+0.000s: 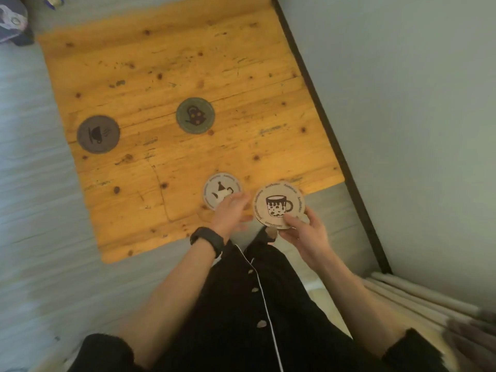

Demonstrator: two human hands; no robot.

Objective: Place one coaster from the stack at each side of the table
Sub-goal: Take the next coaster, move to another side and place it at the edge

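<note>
A square wooden table [166,84] lies below me. On it sit a dark grey coaster with a steaming cup [98,134] near the left edge and a green coaster with a kettle [195,115] in the middle. A pale coaster with a teapot [218,190] lies near the front edge, and the fingers of my left hand [230,213] touch its near rim. My right hand [306,234] holds a beige coaster with a mug print [277,204], tilted, above the table's front right corner. More coasters may lie under it; I cannot tell.
A grey floor [35,210] surrounds the table. A dark baseboard [335,146] and a pale wall [416,116] run along the right. Pale rods [418,296] lie at the lower right. A dark object [13,22] sits at the top left. My black clothing fills the bottom.
</note>
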